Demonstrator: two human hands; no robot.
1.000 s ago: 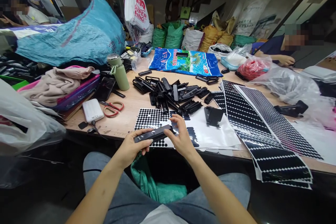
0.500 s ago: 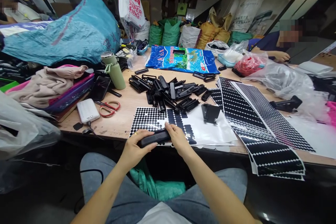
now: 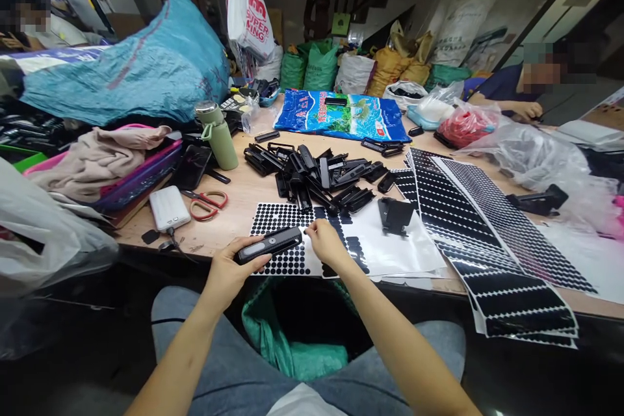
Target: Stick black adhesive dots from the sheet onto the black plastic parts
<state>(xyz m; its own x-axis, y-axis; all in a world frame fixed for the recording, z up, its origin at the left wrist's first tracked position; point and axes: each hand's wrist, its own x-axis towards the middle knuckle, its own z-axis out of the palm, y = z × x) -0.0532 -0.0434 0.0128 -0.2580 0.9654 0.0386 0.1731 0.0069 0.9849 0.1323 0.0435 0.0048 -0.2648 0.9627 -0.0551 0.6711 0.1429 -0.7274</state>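
Note:
My left hand [image 3: 230,273] is wrapped around one end of a long black plastic part [image 3: 270,245], held tilted over the table edge. A grey strip and a small round spot show on its upper face. Just right of its far end, my right hand [image 3: 325,244] pinches a small black round sticker [image 3: 307,231], mostly hidden by the fingertips. Beneath both hands lies a white sheet of black round stickers [image 3: 280,213], with some dots gone from it. Behind it is a heap of similar black plastic parts [image 3: 312,172].
Strips of black stickers [image 3: 453,221] hang over the front edge at right. A black bracket [image 3: 396,214] stands on white backing paper. Scissors [image 3: 207,205], a white power bank [image 3: 169,208] and a green bottle [image 3: 219,136] are at left. A co-worker [image 3: 511,91] sits far right.
My right hand has come off the black plastic part and now pinches a small sticker beside it. My left hand has shifted left, and the part's grey-striped face shows.

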